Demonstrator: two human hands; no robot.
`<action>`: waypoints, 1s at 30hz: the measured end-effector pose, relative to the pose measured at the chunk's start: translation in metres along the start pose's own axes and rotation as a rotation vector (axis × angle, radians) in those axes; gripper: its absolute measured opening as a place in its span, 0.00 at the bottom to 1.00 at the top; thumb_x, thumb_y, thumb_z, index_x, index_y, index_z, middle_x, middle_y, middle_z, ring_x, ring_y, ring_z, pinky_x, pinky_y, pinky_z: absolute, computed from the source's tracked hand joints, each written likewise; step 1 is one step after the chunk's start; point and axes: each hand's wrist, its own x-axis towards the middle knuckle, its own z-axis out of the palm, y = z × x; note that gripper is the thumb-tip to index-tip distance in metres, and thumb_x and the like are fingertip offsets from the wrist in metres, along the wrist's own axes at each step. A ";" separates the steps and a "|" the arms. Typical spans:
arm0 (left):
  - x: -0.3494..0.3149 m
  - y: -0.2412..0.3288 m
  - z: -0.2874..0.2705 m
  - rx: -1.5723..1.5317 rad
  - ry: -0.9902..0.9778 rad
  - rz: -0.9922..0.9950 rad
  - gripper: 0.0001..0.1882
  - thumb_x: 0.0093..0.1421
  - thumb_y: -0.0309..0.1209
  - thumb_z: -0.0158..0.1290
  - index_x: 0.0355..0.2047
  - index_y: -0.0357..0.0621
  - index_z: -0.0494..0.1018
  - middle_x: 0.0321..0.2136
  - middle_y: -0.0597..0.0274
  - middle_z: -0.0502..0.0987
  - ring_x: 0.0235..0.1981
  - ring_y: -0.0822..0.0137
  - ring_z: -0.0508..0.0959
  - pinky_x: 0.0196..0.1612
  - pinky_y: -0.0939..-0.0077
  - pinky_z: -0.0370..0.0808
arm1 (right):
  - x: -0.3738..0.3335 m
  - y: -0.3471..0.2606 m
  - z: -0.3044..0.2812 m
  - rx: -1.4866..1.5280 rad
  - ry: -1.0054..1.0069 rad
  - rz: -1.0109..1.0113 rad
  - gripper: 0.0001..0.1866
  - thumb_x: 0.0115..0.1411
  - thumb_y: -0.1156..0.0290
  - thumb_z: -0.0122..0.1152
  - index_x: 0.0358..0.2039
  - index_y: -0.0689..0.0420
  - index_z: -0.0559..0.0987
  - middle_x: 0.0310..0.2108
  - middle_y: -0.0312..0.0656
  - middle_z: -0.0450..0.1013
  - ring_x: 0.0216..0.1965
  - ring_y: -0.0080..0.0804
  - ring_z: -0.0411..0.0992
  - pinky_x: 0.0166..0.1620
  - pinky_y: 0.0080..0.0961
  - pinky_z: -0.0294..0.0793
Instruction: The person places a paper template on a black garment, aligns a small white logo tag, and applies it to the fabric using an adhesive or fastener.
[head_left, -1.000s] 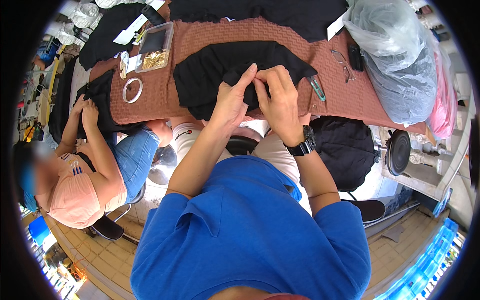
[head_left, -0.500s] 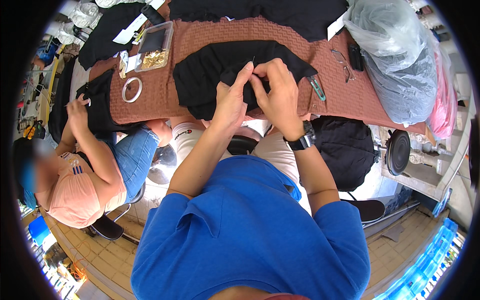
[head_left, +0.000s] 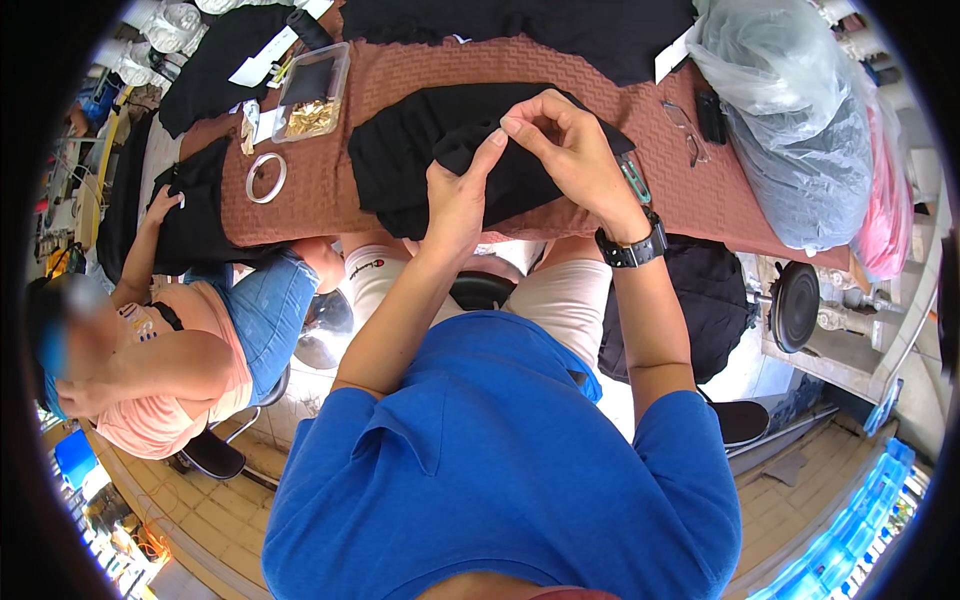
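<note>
Black cloth (head_left: 420, 130) lies folded and bunched on the brown-covered table before me. My left hand (head_left: 460, 195) is closed on a raised fold of it, thumb pointing up. Against that thumb tip, the thumb and forefinger of my right hand (head_left: 575, 150) meet in a pinch. Whatever sits in this pinch is too small to make out. A dark wristwatch (head_left: 632, 243) is on my right wrist. Green thread snips (head_left: 634, 180) lie at the cloth's right edge, partly behind my right hand.
Left of the cloth are a clear box (head_left: 315, 95) with gold-coloured pieces and a white ring (head_left: 266, 178). Eyeglasses (head_left: 688, 135) and large filled plastic bags (head_left: 790, 130) stand at right. A co-worker (head_left: 180, 370) sits at my left with black cloth. More black fabric (head_left: 520, 30) covers the far edge.
My right hand has turned and its wrist has shifted right, its fingertips still by my left thumb. A thin needle-like tip seen earlier no longer shows. The co-worker's one hand has moved toward their head.
</note>
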 end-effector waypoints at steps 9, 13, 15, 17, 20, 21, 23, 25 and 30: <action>-0.003 0.001 -0.002 0.060 -0.007 -0.026 0.08 0.67 0.32 0.59 0.37 0.38 0.80 0.34 0.68 0.81 0.35 0.79 0.77 0.43 0.81 0.74 | 0.028 0.007 -0.015 0.597 0.234 -0.049 0.10 0.73 0.68 0.52 0.41 0.63 0.74 0.38 0.44 0.77 0.35 0.32 0.79 0.42 0.27 0.80; -0.003 0.001 -0.004 0.017 -0.033 -0.017 0.09 0.67 0.33 0.59 0.36 0.39 0.80 0.32 0.70 0.80 0.35 0.79 0.76 0.43 0.81 0.74 | 0.046 0.008 -0.057 0.846 0.105 -0.063 0.08 0.74 0.68 0.52 0.43 0.60 0.73 0.32 0.38 0.71 0.31 0.24 0.68 0.35 0.22 0.72; -0.002 -0.001 -0.008 0.032 -0.023 -0.025 0.09 0.67 0.33 0.59 0.36 0.39 0.80 0.32 0.70 0.80 0.35 0.79 0.76 0.42 0.81 0.73 | 0.051 0.009 -0.069 0.735 0.131 -0.119 0.06 0.73 0.70 0.54 0.42 0.59 0.74 0.30 0.35 0.65 0.31 0.22 0.61 0.35 0.19 0.64; -0.001 -0.003 -0.013 0.062 -0.016 -0.025 0.10 0.67 0.34 0.60 0.36 0.39 0.80 0.32 0.71 0.79 0.35 0.79 0.75 0.42 0.81 0.73 | 0.058 0.014 -0.084 0.653 0.125 -0.212 0.07 0.73 0.68 0.55 0.41 0.59 0.75 0.30 0.34 0.65 0.30 0.21 0.61 0.35 0.18 0.63; 0.000 -0.006 -0.018 0.117 0.002 -0.017 0.10 0.67 0.34 0.60 0.36 0.39 0.80 0.32 0.71 0.79 0.34 0.80 0.74 0.41 0.81 0.72 | 0.058 0.018 -0.098 0.635 0.162 -0.233 0.07 0.73 0.68 0.55 0.41 0.59 0.75 0.30 0.33 0.66 0.30 0.20 0.61 0.35 0.19 0.62; -0.001 -0.005 -0.016 0.125 0.014 -0.018 0.10 0.67 0.34 0.60 0.36 0.39 0.80 0.32 0.72 0.79 0.34 0.80 0.74 0.41 0.81 0.72 | 0.058 0.019 -0.099 0.640 0.181 -0.225 0.07 0.73 0.68 0.55 0.41 0.59 0.75 0.30 0.33 0.66 0.30 0.20 0.61 0.35 0.19 0.62; -0.001 -0.006 -0.015 0.141 0.028 -0.012 0.10 0.67 0.35 0.60 0.36 0.39 0.80 0.32 0.72 0.79 0.34 0.80 0.74 0.41 0.81 0.72 | 0.053 0.020 -0.086 0.582 0.188 -0.203 0.07 0.73 0.69 0.55 0.42 0.59 0.76 0.30 0.34 0.67 0.30 0.20 0.62 0.35 0.19 0.63; 0.001 -0.009 -0.017 0.156 0.032 0.000 0.11 0.67 0.35 0.60 0.36 0.38 0.80 0.32 0.71 0.79 0.34 0.80 0.74 0.41 0.81 0.72 | 0.050 0.024 -0.082 0.563 0.213 -0.236 0.06 0.73 0.70 0.56 0.42 0.60 0.76 0.31 0.34 0.68 0.31 0.20 0.63 0.34 0.19 0.64; 0.002 -0.008 -0.022 0.096 0.026 -0.043 0.12 0.67 0.36 0.60 0.38 0.37 0.81 0.33 0.70 0.80 0.35 0.78 0.75 0.43 0.80 0.73 | 0.046 0.024 -0.090 0.587 0.260 -0.245 0.06 0.73 0.70 0.56 0.42 0.60 0.75 0.31 0.34 0.68 0.31 0.20 0.63 0.33 0.19 0.64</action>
